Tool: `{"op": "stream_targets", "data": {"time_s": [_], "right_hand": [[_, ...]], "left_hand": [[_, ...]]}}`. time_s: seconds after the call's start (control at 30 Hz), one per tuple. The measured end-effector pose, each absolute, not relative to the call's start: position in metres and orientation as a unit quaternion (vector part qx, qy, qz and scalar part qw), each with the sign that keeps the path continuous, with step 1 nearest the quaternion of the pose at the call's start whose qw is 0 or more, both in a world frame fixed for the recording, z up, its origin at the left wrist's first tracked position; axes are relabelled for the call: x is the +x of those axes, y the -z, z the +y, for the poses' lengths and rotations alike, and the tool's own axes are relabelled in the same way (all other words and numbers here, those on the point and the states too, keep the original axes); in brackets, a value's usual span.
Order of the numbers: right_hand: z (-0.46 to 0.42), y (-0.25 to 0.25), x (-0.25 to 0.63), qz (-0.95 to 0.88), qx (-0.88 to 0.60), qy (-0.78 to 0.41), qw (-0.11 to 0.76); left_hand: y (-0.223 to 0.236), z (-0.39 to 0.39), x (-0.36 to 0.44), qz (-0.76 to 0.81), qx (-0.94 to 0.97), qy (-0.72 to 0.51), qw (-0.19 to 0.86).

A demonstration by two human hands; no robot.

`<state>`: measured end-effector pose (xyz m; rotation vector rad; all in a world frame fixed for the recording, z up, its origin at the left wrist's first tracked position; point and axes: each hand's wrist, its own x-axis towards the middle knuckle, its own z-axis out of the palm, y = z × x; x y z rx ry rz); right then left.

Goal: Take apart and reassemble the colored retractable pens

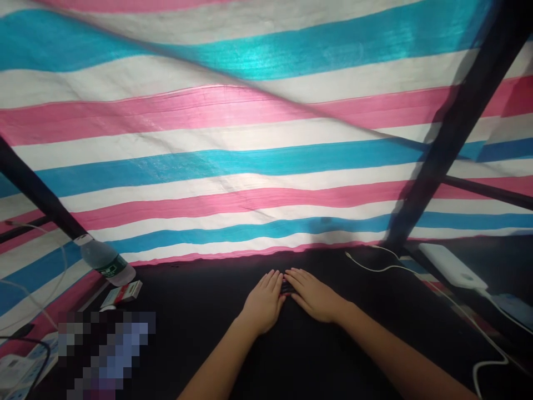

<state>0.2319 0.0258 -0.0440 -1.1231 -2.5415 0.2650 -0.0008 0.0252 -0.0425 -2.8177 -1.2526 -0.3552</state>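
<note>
Left hand [264,301], right hand [316,295] rest on black table [200,316], striped tarpaulin [266,166] behind.

the sheet [266,166] is woven plastic tarp with a slight sheen along its painted-looking stripes. the table [200,311] has a matt black surface. the small black thing [286,287] looks like ridged plastic, though it is too dim and covered to be sure. the bottle [106,261] is smooth, glossy clear plastic. the box [121,293] is printed card. the power bank [452,266] is smooth white plastic, and the cable [375,264] has a smooth white plastic sheath. the poles [462,122] are dark and matt.
</note>
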Motion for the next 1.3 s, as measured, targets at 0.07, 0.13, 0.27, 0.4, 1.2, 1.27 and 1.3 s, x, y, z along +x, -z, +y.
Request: {"op": "stream_targets", "data": {"time_s": [0.07,0.13,0.27,0.4,1.2,1.27,1.3], "right_hand": [[0.034,0.042,0.231,-0.895,-0.398,-0.097,0.174],[0.037,0.039,0.231,-0.894,-0.401,-0.097,0.172],[0.031,0.038,0.231,-0.89,-0.41,-0.097,0.174],[0.022,0.041,0.231,-0.884,-0.421,-0.099,0.177],[0.03,0.038,0.241,-0.867,-0.441,-0.156,0.173],[0.031,0.034,0.242,-0.861,-0.443,-0.153,0.196],[0.03,0.033,0.242,-0.86,-0.444,-0.148,0.205]], "left_hand": [[0.041,0.034,0.0,-0.407,-0.907,0.107,0.012],[0.04,0.038,0.0,-0.406,-0.907,0.109,0.004],[0.039,0.034,-0.003,-0.399,-0.908,0.126,-0.008],[0.033,0.027,-0.002,-0.399,-0.907,0.132,-0.011],[0.028,0.032,-0.004,-0.439,-0.882,0.174,0.003],[0.02,0.027,-0.008,-0.445,-0.876,0.188,-0.007],[0.017,0.026,-0.01,-0.448,-0.873,0.19,-0.009]]}}
